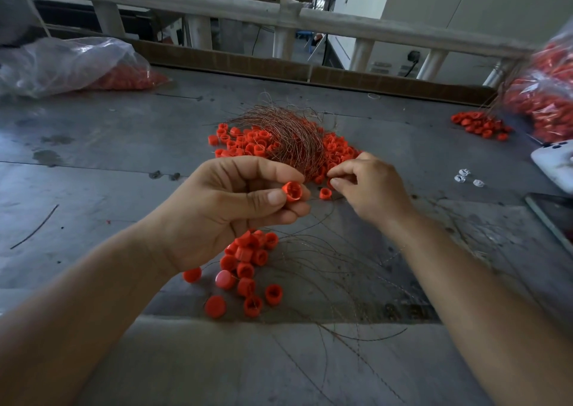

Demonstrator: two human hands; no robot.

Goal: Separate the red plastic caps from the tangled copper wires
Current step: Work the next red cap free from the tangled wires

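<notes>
My left hand (pixel 235 201) pinches a red plastic cap (pixel 293 191) between thumb and fingers, its hollow side facing me. A thin copper wire runs from that cap toward my right hand (pixel 369 185), whose fingertips pinch the wire just beside the pile. Another cap (pixel 325 193) lies between the two hands. Behind them sits a bundle of tangled copper wires (pixel 285 133) on a heap of red caps (pixel 245 143). Below my left hand lies a smaller group of loose caps (pixel 248 269). Loose wires (pixel 341 269) spread over the grey table (pixel 93 164) near me.
A clear plastic bag with red caps (pixel 71 64) lies at the far left. A fuller bag of caps (pixel 548 95) sits at the far right, with spilled caps (pixel 480 125) beside it. A white device (pixel 555 164) and a dark flat object (pixel 555 219) lie at the right edge.
</notes>
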